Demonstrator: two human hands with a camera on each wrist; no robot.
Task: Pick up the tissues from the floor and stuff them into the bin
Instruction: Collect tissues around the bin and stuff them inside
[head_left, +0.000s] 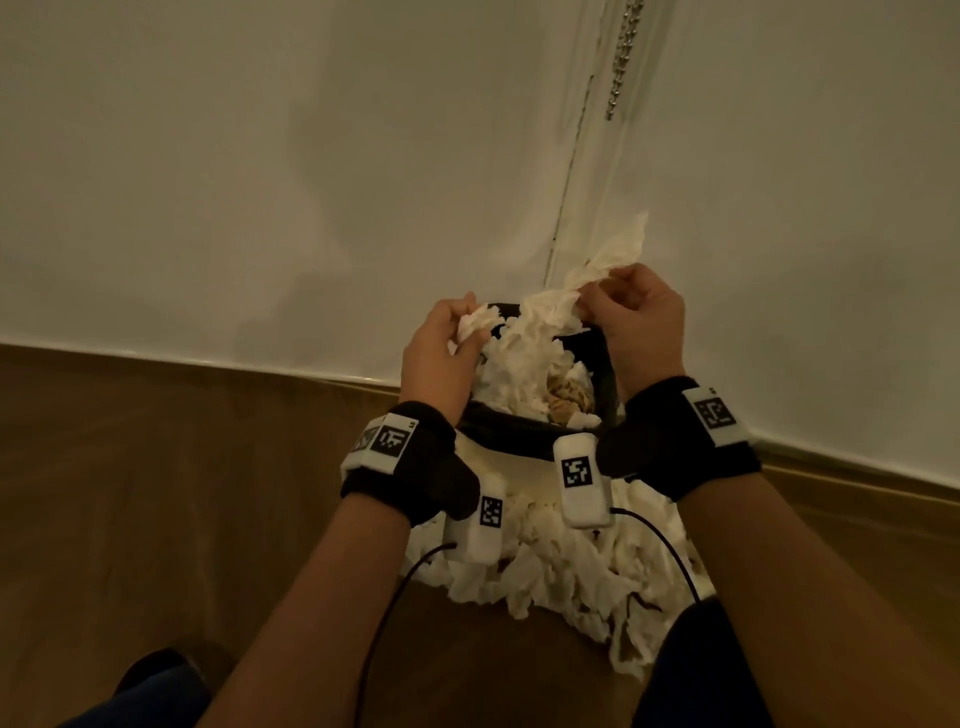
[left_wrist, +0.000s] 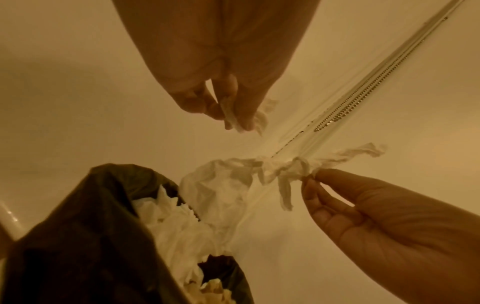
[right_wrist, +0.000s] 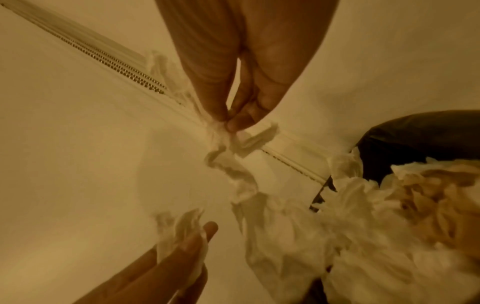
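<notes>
A black-lined bin (head_left: 602, 364) stands against the wall, heaped with crumpled white tissues (head_left: 524, 364). My left hand (head_left: 457, 338) is over the bin's left rim and grips a small wad of tissue (left_wrist: 233, 117). Above the far right rim, my right hand (head_left: 608, 296) pinches a long twisted tissue (head_left: 613, 254) between thumb and fingers; the strip (right_wrist: 241, 176) trails down into the heap. More tissues (head_left: 566, 566) lie in a pile on the floor in front of the bin, under my wrists.
A white wall (head_left: 260, 182) runs behind the bin, with a vertical seam and a hanging bead chain (head_left: 623, 57). Wooden floor (head_left: 156, 493) spreads to the left and right. Cables from the wrist cameras (head_left: 579, 478) hang over the floor pile.
</notes>
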